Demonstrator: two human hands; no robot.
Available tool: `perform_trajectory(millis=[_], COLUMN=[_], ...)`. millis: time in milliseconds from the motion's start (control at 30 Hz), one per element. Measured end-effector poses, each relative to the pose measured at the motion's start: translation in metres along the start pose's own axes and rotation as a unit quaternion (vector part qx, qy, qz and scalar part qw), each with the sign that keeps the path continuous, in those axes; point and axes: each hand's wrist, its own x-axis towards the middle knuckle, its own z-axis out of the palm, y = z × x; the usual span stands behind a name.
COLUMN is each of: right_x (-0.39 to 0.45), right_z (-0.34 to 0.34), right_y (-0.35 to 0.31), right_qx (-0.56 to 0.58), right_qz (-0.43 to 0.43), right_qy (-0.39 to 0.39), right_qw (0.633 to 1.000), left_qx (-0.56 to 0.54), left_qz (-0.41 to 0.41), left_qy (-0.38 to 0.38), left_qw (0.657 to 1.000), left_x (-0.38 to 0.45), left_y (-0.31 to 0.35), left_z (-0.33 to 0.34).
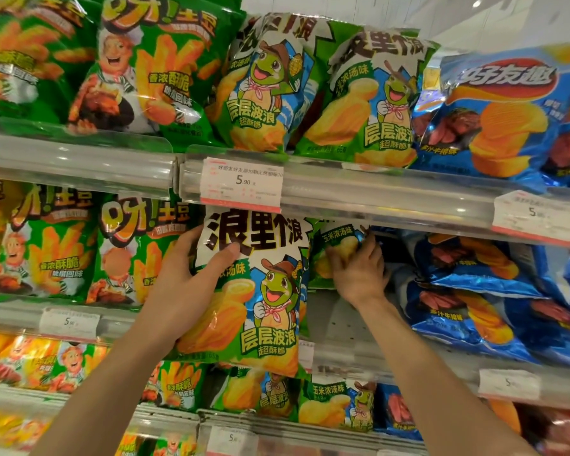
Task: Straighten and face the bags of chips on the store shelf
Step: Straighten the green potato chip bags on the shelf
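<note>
Left hand (191, 274) grips a turtle chip bag (260, 291) upright; right hand (359, 271) clutches another bag (334, 245) behind it.

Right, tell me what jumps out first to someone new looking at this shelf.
First the big green and white chip bag at the centre, held in front of the middle shelf by the left hand. Next the right hand reaching in beside it, its fingers on a second green bag further back. Right of that, blue bags lie slumped in a heap.
</note>
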Motion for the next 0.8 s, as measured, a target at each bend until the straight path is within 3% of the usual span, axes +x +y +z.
perform_trajectory(millis=[100, 233, 333, 433, 567, 700, 800], right_x=[0.002, -0.01, -0.033, -0.07, -0.098, -0.085, -0.065], right_z=[-0.006, -0.021, -0.046, -0.073, -0.071, -0.069, -0.08], right_y=[0.006, 0.003, -0.008, -0.023, -0.029, -0.016, -0.005], right_qx=[0.029, 0.097, 0.164, 0.237, 0.334, 0.376, 0.372], right_qz=[0.028, 0.052, 0.02, -0.028, -0.003, 0.067, 0.077], right_qy=[-0.038, -0.009, 0.011, -0.051, -0.141, -0.12, -0.091], right_qw=[0.998, 0.994, 0.986, 0.97, 0.932, 0.916, 0.921], left_qx=[-0.006, -0.013, -0.017, -0.011, 0.028, 0.088, 0.116], left_qz=[-0.002, 0.003, 0.014, 0.029, 0.07, 0.099, 0.142], left_qy=[-0.003, -0.005, -0.007, 0.002, -0.002, -0.063, -0.021], left_qw=[1.0, 1.0, 1.0, 1.0, 0.997, 0.989, 0.983], left_x=[0.001, 0.0, -0.004, -0.008, -0.02, -0.025, -0.013], left_y=[-0.001, -0.002, -0.001, 0.001, 0.008, 0.013, -0.001], left_z=[0.0, 0.002, 0.009, 0.025, 0.056, 0.07, 0.061])
